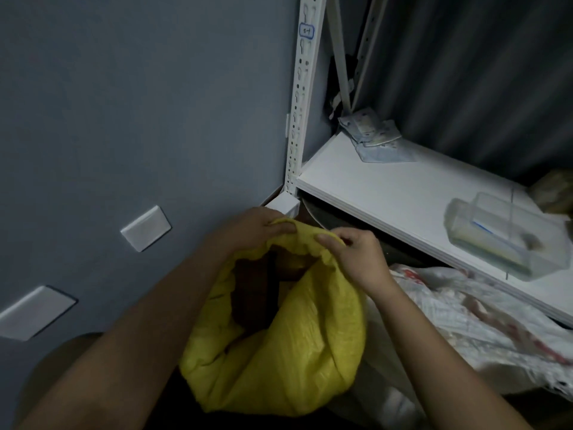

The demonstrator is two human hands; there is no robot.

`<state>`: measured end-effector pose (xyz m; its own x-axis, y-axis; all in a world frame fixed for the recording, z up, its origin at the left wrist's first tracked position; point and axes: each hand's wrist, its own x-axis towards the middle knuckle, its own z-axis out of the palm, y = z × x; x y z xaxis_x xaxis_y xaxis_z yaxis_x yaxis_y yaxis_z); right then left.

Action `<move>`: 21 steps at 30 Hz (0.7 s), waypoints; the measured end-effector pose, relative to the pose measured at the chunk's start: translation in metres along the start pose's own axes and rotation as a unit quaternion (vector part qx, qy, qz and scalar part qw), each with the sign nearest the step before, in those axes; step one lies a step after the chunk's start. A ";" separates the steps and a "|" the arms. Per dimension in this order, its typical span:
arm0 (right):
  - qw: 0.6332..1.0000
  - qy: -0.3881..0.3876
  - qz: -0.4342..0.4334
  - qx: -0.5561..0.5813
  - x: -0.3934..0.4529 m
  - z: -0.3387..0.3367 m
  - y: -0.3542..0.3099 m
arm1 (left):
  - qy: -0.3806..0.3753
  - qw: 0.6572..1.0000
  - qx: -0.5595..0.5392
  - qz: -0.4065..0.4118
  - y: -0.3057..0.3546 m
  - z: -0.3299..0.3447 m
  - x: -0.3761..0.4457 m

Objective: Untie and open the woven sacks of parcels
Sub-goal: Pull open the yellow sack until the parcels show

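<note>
Head view, looking down into a corner by a grey wall (130,97).

Low in the middle, a yellow woven sack (297,346), mouth open and rim rolled outward. Inside the mouth, dark brown parcels (254,293), shapes hard to make out in the dim light.

Left hand (257,226) at the far rim of the sack, fingers curled over the yellow edge and gripping it. Right hand (353,254) on the rim just to the right, thumb and fingertips pinching a fold of the yellow weave. Both hands close together along the same far edge, bare forearms reaching in from the bottom of the view.

To the right of the yellow sack and touching it, a white woven sack (465,318) lying crumpled, with red printing too blurred to read.

Above that, a white shelf board (387,187) on a white slotted upright (302,97). On the upright, a small blue-outlined label (307,31), handwritten, seemingly "1-1" but not clearly legible. At the back of the shelf, a pile of pale packets (372,135), print unreadable. Nearer the front, a clear plastic box (502,234) with a blue mark on its side, blurred.

On the wall at left, two white blank plates (145,228).
</note>
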<state>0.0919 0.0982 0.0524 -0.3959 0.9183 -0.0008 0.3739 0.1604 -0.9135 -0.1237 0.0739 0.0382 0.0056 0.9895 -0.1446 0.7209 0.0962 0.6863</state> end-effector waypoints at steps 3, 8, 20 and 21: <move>0.936 -0.016 0.186 0.299 0.010 0.007 -0.011 | 0.292 0.926 0.237 0.011 0.015 0.007 -0.016; 0.867 0.004 0.264 0.422 0.034 0.013 -0.018 | 0.214 0.945 -0.229 -0.092 0.072 0.058 -0.059; 0.984 0.035 -0.154 -0.081 -0.031 0.001 0.007 | 0.203 0.876 -0.396 -0.187 0.091 0.064 -0.024; 0.983 0.063 -0.152 -0.079 -0.034 0.008 0.008 | 0.200 0.874 -0.399 -0.191 0.096 0.063 -0.027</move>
<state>0.1021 0.0654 0.0417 -0.4058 0.8555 0.3217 0.3843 0.4790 -0.7892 -0.0111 0.0496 0.0630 -0.4871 0.8122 -0.3211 -0.0976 0.3147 0.9441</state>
